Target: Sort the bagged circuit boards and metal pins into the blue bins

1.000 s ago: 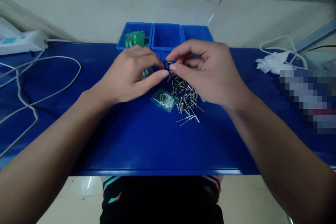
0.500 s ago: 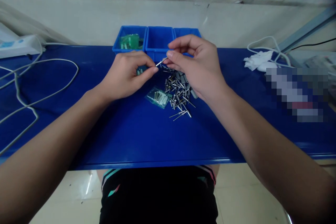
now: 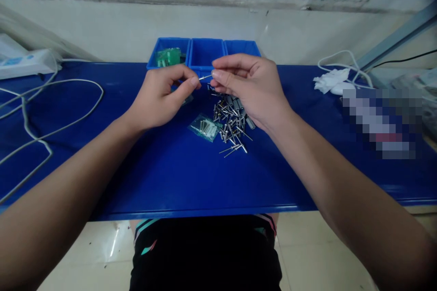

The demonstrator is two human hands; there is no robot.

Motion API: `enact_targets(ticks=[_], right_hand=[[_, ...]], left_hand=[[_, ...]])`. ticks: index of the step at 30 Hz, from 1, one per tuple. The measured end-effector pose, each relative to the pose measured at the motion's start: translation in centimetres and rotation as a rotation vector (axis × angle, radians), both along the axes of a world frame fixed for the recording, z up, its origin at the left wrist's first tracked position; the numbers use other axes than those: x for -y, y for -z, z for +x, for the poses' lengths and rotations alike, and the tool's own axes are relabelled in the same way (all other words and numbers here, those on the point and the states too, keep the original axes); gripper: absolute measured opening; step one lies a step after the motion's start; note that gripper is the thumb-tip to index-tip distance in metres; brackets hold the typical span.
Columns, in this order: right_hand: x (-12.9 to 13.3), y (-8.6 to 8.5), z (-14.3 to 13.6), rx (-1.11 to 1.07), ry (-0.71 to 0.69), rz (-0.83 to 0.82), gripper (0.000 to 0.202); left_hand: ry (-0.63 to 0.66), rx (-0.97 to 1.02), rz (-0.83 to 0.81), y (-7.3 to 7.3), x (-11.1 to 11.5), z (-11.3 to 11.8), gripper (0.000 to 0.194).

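Note:
Between my two hands a thin silver pop rivet [image 3: 205, 77] is stretched level above the table. My left hand [image 3: 164, 93] pinches one end between thumb and forefinger. The other end is in the fingertips of my right hand [image 3: 251, 79]. Below the right hand lies a loose pile of pop rivets [image 3: 234, 120], several with long thin pins. Grey cylinders [image 3: 250, 122] rest along the right side of that pile, partly covered by my hand. A small clear bag [image 3: 205, 127] with pale rod-shaped pieces lies left of the pile.
Three joined blue bins stand at the back; the left bin [image 3: 152, 61] holds green bags [image 3: 169, 57]. A white cable [image 3: 99, 93] loops across the left of the blue table [image 3: 205, 186] near a power strip [image 3: 30, 61]. Crumpled white tissue [image 3: 331, 81] lies at right.
Both hands have shifted slightly left, keeping the pop rivet between them. My left fingertips now sit a little farther from my right ones, with the thin shaft showing between.

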State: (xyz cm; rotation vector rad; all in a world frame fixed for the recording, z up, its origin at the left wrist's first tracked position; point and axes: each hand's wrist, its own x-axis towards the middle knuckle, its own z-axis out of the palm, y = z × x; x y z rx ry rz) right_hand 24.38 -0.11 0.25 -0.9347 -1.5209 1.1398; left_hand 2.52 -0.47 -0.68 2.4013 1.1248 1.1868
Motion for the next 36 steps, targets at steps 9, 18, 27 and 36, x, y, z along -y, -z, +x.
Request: enact_targets(ticks=[9,18,27,36], right_hand=[[0.3,0.0,-0.3,0.045,0.033,0.073,0.028],[-3.9,-0.7,5.6,0.394,0.095,0.086,0.050],[-4.6,-0.2,5.3,-0.238,0.425,-0.374,0.033],[-4.2,-0.2,4.9,-0.184,0.376,-0.329,0.031]], left_hand=[[-0.044,0.046,-0.013,-0.1,0.0,0.1,0.031],[-0.004,0.091,-0.026,-0.1,0.0,0.1,0.027],[-0.140,-0.055,-0.097,-0.6,0.4,-0.1,0.030],[-0.277,-0.491,-0.038,-0.9,-0.2,-1.9,0.037]])
